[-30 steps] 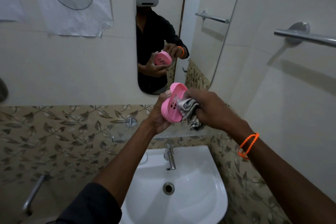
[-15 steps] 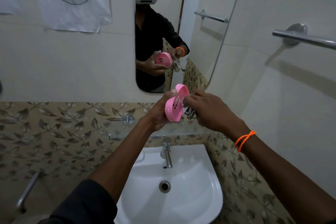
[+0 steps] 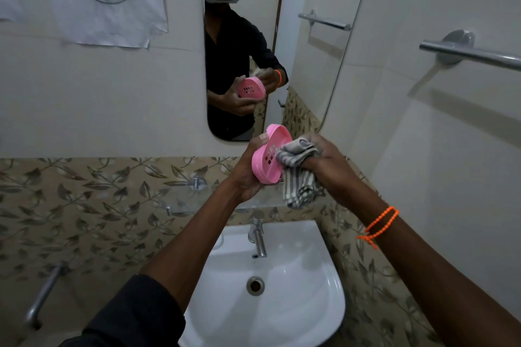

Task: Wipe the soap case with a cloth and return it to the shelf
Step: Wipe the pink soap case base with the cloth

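I see dim, soft light; the towel bar [image 3: 476,54] casts a faint shadow; edges bow from wide-angle distortion.

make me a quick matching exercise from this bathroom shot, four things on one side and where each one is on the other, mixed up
Things:
1. soap case
2. striped cloth
3. orange bead bracelet
4. tap

Places:
A. round the right wrist
B. at the back of the white sink
C. gripped in the left hand
D. bunched in the right hand

Pairs: 1-C, 2-D, 3-A, 4-B
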